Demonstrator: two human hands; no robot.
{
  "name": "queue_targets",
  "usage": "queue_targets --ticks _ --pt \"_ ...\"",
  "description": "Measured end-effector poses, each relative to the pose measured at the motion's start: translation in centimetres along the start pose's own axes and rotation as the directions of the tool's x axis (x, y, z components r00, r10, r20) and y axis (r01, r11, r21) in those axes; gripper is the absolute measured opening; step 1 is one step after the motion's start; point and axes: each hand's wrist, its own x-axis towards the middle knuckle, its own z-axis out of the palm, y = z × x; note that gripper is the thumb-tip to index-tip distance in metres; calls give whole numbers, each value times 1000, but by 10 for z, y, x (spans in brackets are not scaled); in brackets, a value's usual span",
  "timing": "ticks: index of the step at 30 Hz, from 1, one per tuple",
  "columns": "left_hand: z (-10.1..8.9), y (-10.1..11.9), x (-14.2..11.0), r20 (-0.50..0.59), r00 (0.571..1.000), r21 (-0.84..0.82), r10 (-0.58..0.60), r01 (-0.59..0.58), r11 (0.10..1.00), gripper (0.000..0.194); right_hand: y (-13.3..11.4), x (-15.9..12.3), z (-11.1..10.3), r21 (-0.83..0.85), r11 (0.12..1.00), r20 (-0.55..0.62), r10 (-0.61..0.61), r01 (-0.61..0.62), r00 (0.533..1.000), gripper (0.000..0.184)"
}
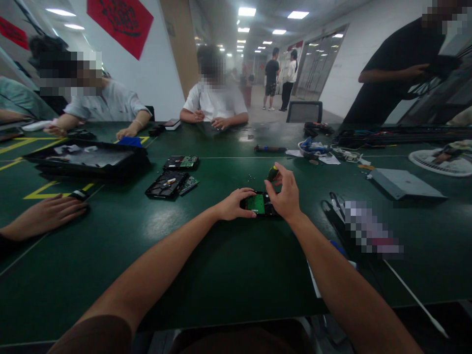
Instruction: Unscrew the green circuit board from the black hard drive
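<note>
Hard drive [255, 203] in left hand [233, 204], screwdriver [272, 173] in right [286, 194]; poster [123, 24] lettering illegible.

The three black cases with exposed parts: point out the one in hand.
The rightmost case, gripped by the left hand, its green board facing up. The farther case and nearer case, both to its left, lie untouched.
</note>
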Motion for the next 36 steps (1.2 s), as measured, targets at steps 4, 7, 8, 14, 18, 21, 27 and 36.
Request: queue_targets --ticks 4,7,8,14,18,21,27,36 --pt "-1 0 1 7 1000 -5 8 -8 1000 86 1 -1 2 26 1000 -2 -6 6 1000 66" --pt "0 0 1 9 1000 1 19 -19 1000 86 2 -1 2 23 1000 0 11 -11 1000 65" --pt "0 0 1 8 1000 3 22 -22 1000 86 2 -1 1 12 1000 1 15 -15 1000 64" --pt "0 3 1 -3 1000 -4 16 -16 1000 86 1 -1 0 6 1000 9 0 0 1000 65" --pt "-1 6 0 -3 1000 -9 14 -14 1000 85 2 -1 2 27 1000 13 9 -9 1000 66" --pt "-2 6 0 -2 1000 -5 22 -22 1000 84 2 -1 1 -11 1000 13 20 -19 1000 64" --pt "-2 7 -1 -1 1000 -9 14 -14 1000 84 3 -2 2 -3 1000 0 12 -12 1000 68" --pt "-1 5 -1 -9 1000 -9 12 -13 1000 85 3 -1 2 -15 999 -5 29 -29 1000 67"
